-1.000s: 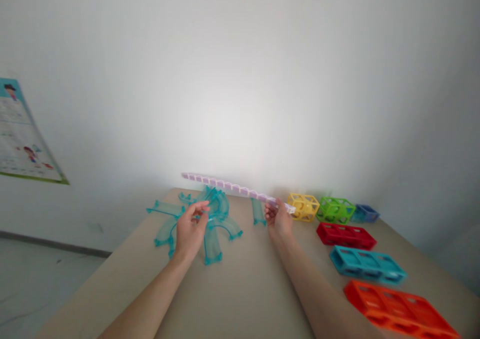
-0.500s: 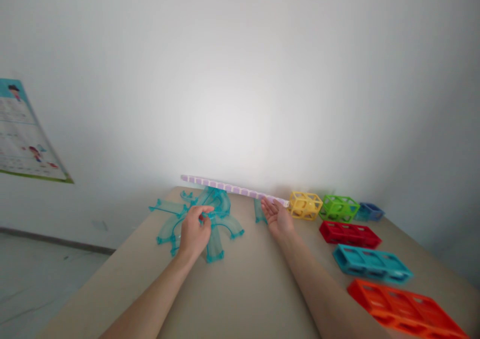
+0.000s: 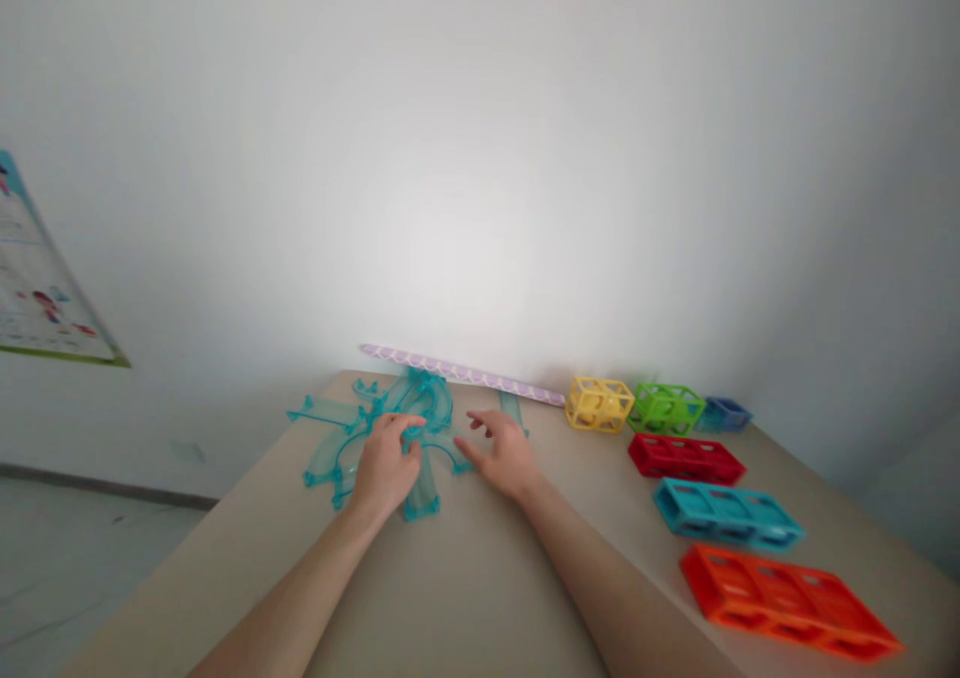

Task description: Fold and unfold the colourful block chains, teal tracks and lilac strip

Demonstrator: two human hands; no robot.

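A heap of clear teal curved track pieces (image 3: 352, 426) lies at the far left of the beige table (image 3: 465, 578). My left hand (image 3: 384, 466) rests on the heap, fingers pinched on one teal track piece. My right hand (image 3: 502, 450) hovers just right of the heap with fingers spread, holding nothing, its fingertips near a curved piece. A long lilac strip (image 3: 461, 371) lies along the table's far edge against the wall, apart from both hands.
Frame blocks stand in a row at the right: yellow cube (image 3: 598, 403), green cube (image 3: 666, 408), small blue one (image 3: 724, 414), long red (image 3: 686, 458), long teal (image 3: 726, 514), long orange (image 3: 784, 600). A poster (image 3: 37, 298) hangs on the white wall at left.
My right hand let go of the lilac strip, which now lies at the table's back edge, and moved left towards the teal heap. My left hand closed onto a teal piece.
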